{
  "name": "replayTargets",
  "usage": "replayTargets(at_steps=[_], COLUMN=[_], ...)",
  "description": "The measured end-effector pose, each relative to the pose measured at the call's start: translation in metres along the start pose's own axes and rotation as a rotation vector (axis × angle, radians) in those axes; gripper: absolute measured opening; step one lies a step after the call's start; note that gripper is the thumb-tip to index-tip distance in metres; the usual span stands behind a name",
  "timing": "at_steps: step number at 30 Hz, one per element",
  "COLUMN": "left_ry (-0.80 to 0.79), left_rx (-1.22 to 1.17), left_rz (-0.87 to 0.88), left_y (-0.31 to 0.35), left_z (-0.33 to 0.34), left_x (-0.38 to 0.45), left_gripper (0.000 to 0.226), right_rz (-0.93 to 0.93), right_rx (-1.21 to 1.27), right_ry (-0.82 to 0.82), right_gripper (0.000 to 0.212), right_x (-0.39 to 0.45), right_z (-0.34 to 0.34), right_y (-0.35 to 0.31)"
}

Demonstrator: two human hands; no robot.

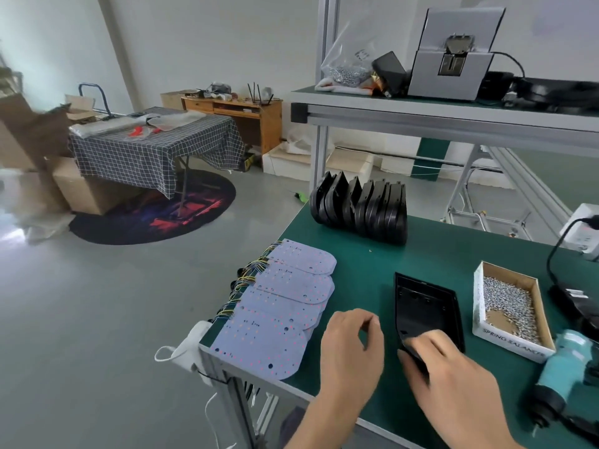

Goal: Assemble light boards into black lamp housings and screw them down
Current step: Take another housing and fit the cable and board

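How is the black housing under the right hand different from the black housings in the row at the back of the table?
The single housing lies flat with its open side up; the row of housings stands on edge, packed one against another. The single housing is touched by the right hand at its near end; nothing touches the row. The single housing lies beside the screw box; the row stands farther back. All are black and hold no light board.

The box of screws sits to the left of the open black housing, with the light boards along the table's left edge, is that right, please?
Not quite: the head view shows the box of screws to the right of the open black housing. The light boards do lie along the table's left edge.
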State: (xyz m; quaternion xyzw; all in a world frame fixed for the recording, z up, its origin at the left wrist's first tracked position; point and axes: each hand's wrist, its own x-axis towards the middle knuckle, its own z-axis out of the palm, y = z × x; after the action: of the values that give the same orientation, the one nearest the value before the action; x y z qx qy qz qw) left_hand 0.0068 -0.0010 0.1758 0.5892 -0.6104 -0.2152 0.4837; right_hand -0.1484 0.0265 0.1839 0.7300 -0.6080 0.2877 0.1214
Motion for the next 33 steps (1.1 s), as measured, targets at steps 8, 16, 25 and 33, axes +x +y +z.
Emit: replayTargets(at_steps=[8, 16, 25, 33], left_ry=[0.272, 0.272, 0.326, 0.49], left_rx=[0.473, 0.421, 0.316, 0.111], left_rz=[-0.201, -0.416, -0.373, -0.359], left_y=[-0.047, -0.083, -0.105, -0.098], left_z=[-0.096, -0.122, -0.128, -0.144], left_x=[-0.02, -0.037, -0.046, -0.039], left_gripper=[0.024, 0.052, 0.06, 0.041], right_rz=[-0.148, -0.316, -0.401, -0.292], right_rx=[0.306, 0.164, 0.013, 0.137], right_ry=[-0.226, -0.688, -0.774, -0.78], right_gripper=[0.003, 0.089, 0.1, 0.07], right_x=[0.036, 0.079, 0.07, 0.074], right_z=[0.028, 0.064, 0.07, 0.07], right_y=[-0.076, -0.165, -0.178, -0.182])
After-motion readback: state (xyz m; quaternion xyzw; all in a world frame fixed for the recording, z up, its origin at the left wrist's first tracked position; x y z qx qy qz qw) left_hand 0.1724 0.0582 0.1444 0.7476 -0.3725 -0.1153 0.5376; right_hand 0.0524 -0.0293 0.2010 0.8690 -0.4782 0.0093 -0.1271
